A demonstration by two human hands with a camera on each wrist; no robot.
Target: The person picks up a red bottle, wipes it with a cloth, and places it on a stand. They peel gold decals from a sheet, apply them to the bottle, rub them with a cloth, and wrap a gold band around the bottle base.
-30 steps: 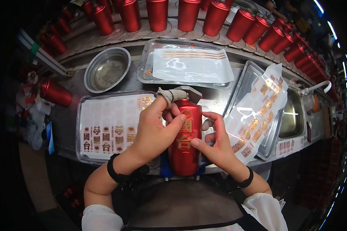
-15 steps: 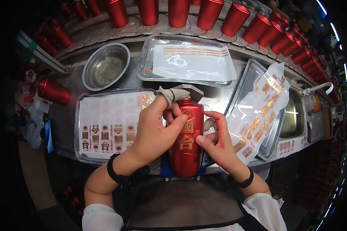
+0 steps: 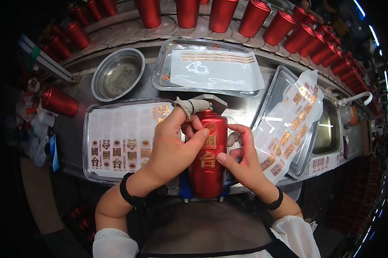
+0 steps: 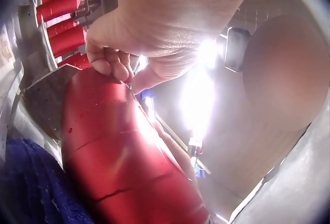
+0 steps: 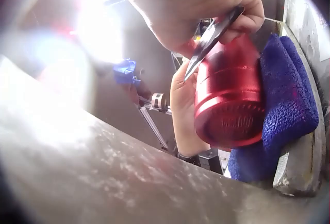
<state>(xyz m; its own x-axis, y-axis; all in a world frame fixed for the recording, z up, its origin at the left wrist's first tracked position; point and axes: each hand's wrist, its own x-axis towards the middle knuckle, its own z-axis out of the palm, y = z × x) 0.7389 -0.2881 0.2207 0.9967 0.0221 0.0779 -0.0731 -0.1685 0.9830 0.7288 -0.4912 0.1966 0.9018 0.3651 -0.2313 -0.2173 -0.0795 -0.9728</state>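
Observation:
A red bottle [image 3: 207,180] with gold lettering leans back on a blue cloth [image 5: 289,95]. Over the gold characters [image 3: 208,160] lies a clear film. My left hand [image 3: 174,144] grips the bottle's upper left side, thumb on the film's top edge, fingers curled near the neck; whether they pinch the film I cannot tell. On the other side, my right hand [image 3: 243,165] touches the lettering's right edge with its thumb. A dark pointed tool [image 5: 214,38] is held in that hand in the right wrist view. A beige fabric sleeve [image 3: 194,106] covers a left fingertip.
Left of the bottle lies a tray [image 3: 88,142] with a gold-and-dark lettered sheet; above it, a metal bowl [image 3: 118,75]. Another tray [image 3: 161,64] holds a striped sheet. A gold-printed sheet [image 3: 288,129] crosses a right-hand tray. Red bottles [image 3: 187,13] line a track behind.
The bottles on the track behind have shifted along it. Both hands have stayed at the bottle; only the right thumb has shifted slightly.

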